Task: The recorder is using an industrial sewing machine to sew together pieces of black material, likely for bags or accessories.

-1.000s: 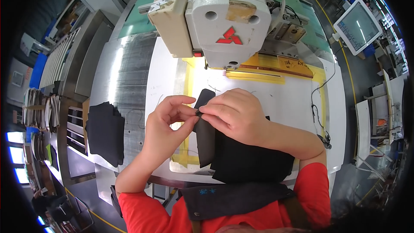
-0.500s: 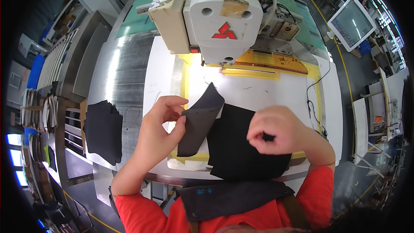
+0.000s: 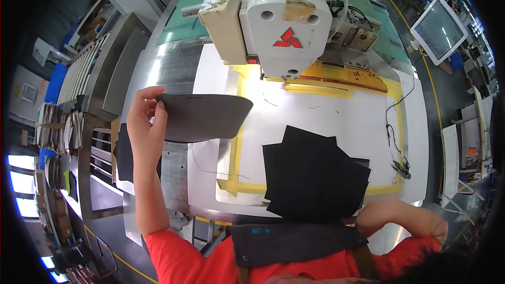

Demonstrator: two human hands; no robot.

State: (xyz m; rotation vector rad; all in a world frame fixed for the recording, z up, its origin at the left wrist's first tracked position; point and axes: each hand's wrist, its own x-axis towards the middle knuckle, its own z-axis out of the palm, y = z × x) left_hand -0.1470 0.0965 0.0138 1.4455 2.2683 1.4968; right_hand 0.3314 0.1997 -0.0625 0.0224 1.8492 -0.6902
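The person's left hand (image 3: 144, 126) held a dark grey, flat fabric piece with one rounded end (image 3: 202, 117) up off the white bench (image 3: 326, 121), out to the left of the big white industrial sewing machine (image 3: 279, 16). The grip was a pinch at the piece's left edge, thumb and fingers closed on the cloth, so the rest of it stood out level toward the machine with nothing under it.

The right hand (image 3: 386, 218) sat low at the bench's near edge, below and to the right of the machine. It was too blurred for me to tell whether it was closed or open, and I could see nothing in it. Just left of that hand, in front of the machine, lay a loose stack of black cut fabric pieces (image 3: 315, 179), partly inside the yellow taped outline (image 3: 236, 142) on the bench. More dark pieces sat on a lower shelf (image 3: 123, 152) well left of the machine.

To my eye, handling that single piece well meant keeping the pinch near the edge but firm, holding it flat so it would not fold, and steadying the stack so no neighbouring pieces dragged along.
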